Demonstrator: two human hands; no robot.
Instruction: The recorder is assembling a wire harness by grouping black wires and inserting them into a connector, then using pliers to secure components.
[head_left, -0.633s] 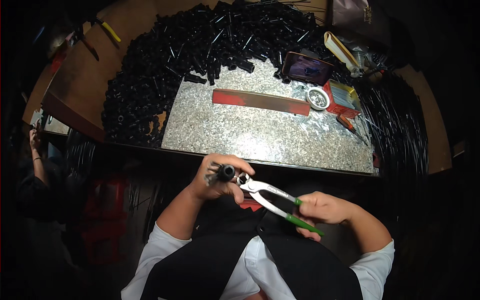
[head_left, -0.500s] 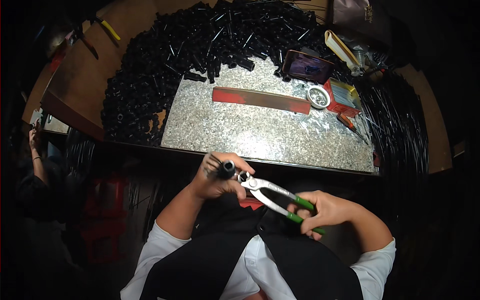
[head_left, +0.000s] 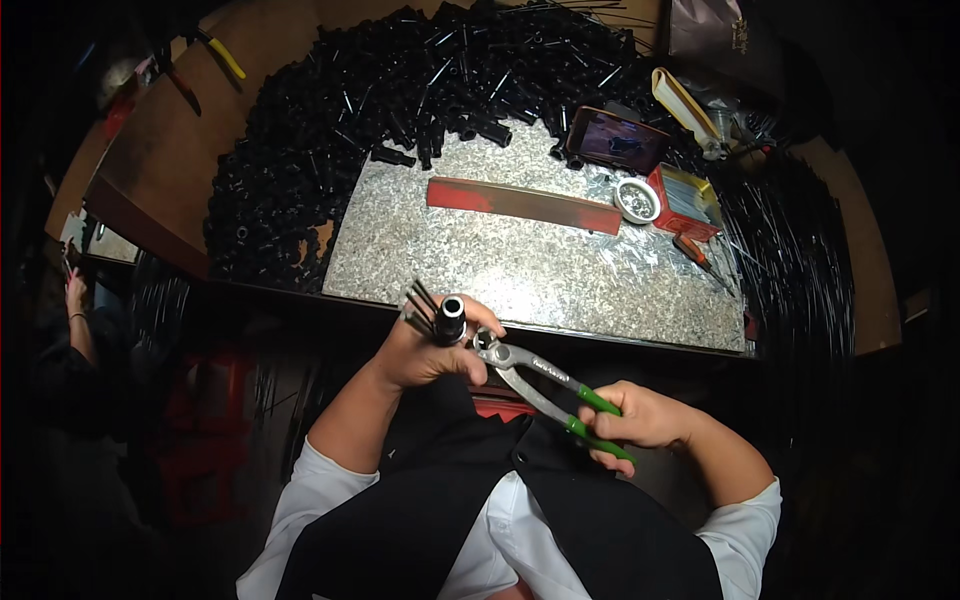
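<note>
My left hand is wrapped round a black tubular part, its round open end facing up. Several thin black rods stick out beside that part from the same grip. Gripped by its green handles in my right hand is a pair of end-cutting pincers with a silver-grey head. The pincers' jaws sit right beside my left thumb and the tubular part. Whether the jaws touch the part or a rod, I cannot tell.
On the speckled tabletop lie a red bar, a small white bowl, a red box and an orange-handled tool. Black tubular parts are heaped behind. A phone leans there; thin rods lie right. Another person's hand shows far left.
My left hand has turned slightly, so the tube's end and the rods point more upward. The pincers and my right hand have shifted a little left, the handles still in my grip.
</note>
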